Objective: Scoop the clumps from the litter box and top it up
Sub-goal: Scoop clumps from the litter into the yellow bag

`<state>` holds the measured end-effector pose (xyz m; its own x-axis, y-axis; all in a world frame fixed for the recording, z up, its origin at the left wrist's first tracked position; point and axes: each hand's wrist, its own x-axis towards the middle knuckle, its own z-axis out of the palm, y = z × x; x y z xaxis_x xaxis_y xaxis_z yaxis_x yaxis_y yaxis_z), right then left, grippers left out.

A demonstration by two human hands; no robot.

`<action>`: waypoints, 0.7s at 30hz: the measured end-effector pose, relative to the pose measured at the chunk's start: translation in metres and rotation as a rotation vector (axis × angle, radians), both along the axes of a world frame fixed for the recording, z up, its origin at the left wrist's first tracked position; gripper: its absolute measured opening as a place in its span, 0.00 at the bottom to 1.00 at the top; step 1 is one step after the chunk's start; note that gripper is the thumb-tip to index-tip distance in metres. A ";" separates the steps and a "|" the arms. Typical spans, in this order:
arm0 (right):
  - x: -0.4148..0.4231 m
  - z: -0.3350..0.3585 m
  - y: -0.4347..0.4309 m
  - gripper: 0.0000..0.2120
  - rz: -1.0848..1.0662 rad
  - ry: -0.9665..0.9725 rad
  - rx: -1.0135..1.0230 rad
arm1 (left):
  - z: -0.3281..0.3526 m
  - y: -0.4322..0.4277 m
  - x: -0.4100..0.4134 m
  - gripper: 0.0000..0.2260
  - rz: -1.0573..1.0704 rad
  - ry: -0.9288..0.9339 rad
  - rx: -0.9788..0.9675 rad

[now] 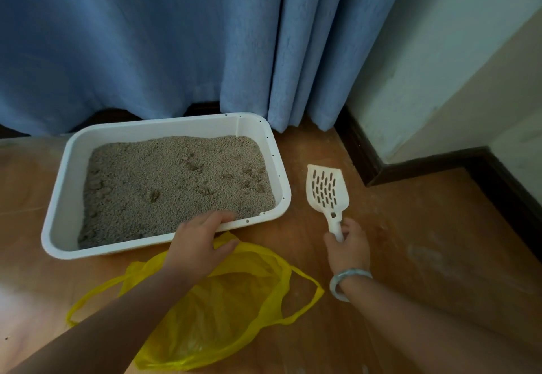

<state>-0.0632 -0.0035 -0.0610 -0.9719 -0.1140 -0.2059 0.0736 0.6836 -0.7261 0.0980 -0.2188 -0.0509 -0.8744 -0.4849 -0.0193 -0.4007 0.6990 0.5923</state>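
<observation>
A white litter box (66, 197) sits on the wooden floor, filled with grey-beige litter (164, 185) that shows several darker clumps and dents. My left hand (202, 238) grips the box's near rim, fingers curled over the edge into the litter side. A white slotted scoop (326, 190) lies on the floor to the right of the box. My right hand (349, 246) holds its handle, with a pale bangle on the wrist. An open yellow plastic bag (234, 300) lies on the floor in front of the box, partly under my left forearm.
A blue curtain (176, 36) hangs right behind the box and reaches the floor. A pale wall (440, 65) with a dark skirting board (425, 165) forms a corner at the right. Bare wooden floor (425, 241) spreads to the right of the scoop.
</observation>
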 end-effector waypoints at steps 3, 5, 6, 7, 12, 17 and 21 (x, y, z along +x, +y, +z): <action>0.002 0.024 -0.002 0.17 0.107 0.113 -0.009 | 0.005 -0.007 0.010 0.27 -0.028 0.001 -0.013; 0.005 0.042 -0.014 0.18 0.215 0.192 -0.055 | 0.009 -0.013 0.019 0.25 -0.032 -0.022 -0.037; 0.007 0.051 -0.022 0.18 0.276 0.232 -0.074 | 0.010 -0.017 0.024 0.24 -0.028 -0.045 -0.054; 0.011 0.057 -0.032 0.18 0.339 0.261 -0.090 | 0.012 -0.021 0.029 0.23 -0.017 -0.076 -0.073; 0.042 0.071 -0.086 0.19 0.559 0.158 -0.158 | 0.021 -0.045 0.060 0.22 0.071 -0.139 -0.129; 0.077 0.076 -0.135 0.16 0.731 0.076 -0.014 | 0.030 -0.067 0.086 0.16 0.192 -0.002 -0.098; 0.089 0.098 -0.168 0.13 0.876 0.114 0.256 | 0.029 -0.072 0.108 0.16 0.338 0.077 -0.069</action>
<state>0.0260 -0.1717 0.0368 -0.5758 -0.7833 -0.2344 -0.6095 0.6023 -0.5155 0.2062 -0.2906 -0.0215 -0.6618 -0.7450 0.0837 -0.5721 0.5740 0.5859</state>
